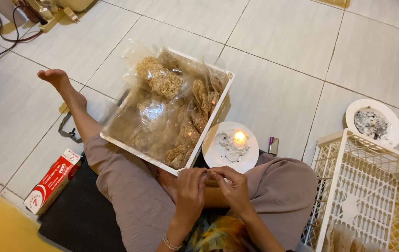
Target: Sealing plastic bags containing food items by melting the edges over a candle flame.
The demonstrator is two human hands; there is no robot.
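The pale tiled floor (279,60) carries everything here. On it, against the seated person's knee, sits a white rectangular plastic tray (214,109) heaped with round brown crackers in clear plastic bags (167,107). At the right a white plastic lattice crate (367,186) is cut off by the picture's edge. Just beside the tray stands a small white saucer (251,161) holding a lit candle stub (239,137) in melted wax.

The left hand (189,186) and right hand (231,183) meet over the lap, fingers pinched together on something small, probably a bag's edge; the hands hide it. Handling thin plastic this near the flame calls for taut, steady fingers, I judge.
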